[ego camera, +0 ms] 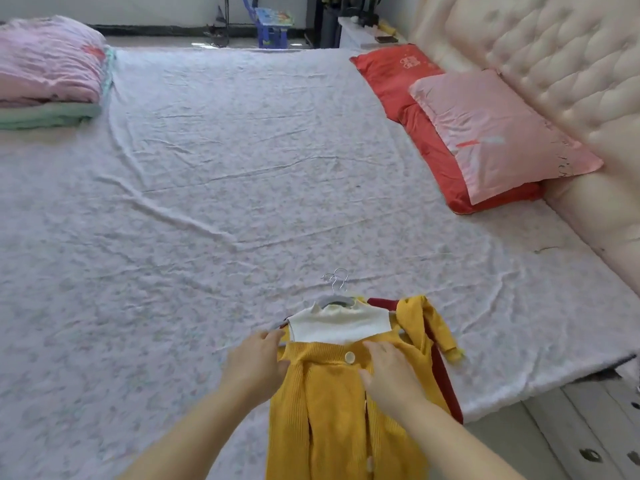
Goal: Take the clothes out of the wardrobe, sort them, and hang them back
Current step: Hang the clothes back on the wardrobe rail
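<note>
1. A cardigan [332, 410] on hangers [334, 285] is laid on the bed [242, 185] at its near edge.
2. Two pillows [485, 133] are stacked at the right, against the headboard [554, 57].
3. Folded blankets [48, 71] are piled far left.

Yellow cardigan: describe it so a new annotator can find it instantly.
Start from the big bed with the pale floral sheet and go to its near edge, bottom centre of the head view. There the yellow cardigan lies on a hanger, with the left hand and right hand on it. It is the mustard ribbed knit with a round pale button, over a white top.
</note>
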`<state>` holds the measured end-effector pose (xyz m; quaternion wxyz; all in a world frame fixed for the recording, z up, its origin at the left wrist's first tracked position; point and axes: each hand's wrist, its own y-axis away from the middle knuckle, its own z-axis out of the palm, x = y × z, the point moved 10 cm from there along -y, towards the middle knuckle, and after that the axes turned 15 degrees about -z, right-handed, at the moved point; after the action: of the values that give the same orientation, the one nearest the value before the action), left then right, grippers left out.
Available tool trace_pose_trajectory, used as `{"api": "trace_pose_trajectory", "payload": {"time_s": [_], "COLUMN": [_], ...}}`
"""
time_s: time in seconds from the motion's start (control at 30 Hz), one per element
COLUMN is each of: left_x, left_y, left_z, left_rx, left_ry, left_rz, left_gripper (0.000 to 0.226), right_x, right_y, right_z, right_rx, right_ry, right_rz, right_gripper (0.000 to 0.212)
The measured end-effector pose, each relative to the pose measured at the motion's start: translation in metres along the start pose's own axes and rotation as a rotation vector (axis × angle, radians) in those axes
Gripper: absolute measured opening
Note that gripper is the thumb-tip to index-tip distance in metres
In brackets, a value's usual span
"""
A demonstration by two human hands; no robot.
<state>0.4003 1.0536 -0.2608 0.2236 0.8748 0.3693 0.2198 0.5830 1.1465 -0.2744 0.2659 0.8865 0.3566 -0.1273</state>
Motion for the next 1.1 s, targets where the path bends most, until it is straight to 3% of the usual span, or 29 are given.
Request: {"api": "trace_pose_trajectory", "payload": {"time_s": [0.23,0.5,0.77,1.1], "left_x": [0.014,0.001,-0.008,0.039], "left_y": [-0.089,-0.140,-0.146,-0.111], "left_z": [0.060,0.112,0.132,0.061], "left_rx": [-0.063,-0.056,-0.058,0.009], "left_ry": [0.077,0.093,0.103,0.176], "left_rz": [-0.153,-0.219,-0.207,-0.018], "left_gripper": [0.053,0.052,0.053,0.052], "right_x": [0.081,0.127,0.141,0.109], "right_y": [-0.154,-0.267,-0.284,-0.207], "right_z": [0.035,0.091,0.104,0.010], "right_rx": [-0.121,-0.103,-0.033,0.166], "right_ry": [0.050,0.186,0.236,0.127], "right_rz": [-0.079,-0.141,-0.167,-0.279], "right_gripper": [0.042,0.036,0.029,0.030]}}
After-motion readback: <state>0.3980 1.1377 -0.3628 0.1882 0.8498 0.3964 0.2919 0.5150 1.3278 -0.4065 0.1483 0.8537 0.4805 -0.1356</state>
